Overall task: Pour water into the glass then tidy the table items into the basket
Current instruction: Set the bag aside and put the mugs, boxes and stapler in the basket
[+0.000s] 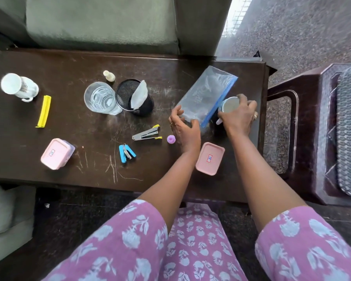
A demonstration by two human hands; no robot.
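Observation:
A clear glass holding water stands at the middle of the dark table. A clear zip bag with a blue seal lies at the right. My left hand grips the bag's near corner. My right hand is closed around the rim of a white mug right beside the bag's blue edge. A grey woven basket rests on a brown plastic stool at the far right.
On the table: a white cup, yellow clip, black mesh holder with a white packet, small white bottle, grey stapler, blue stapler, purple cap, two pink boxes.

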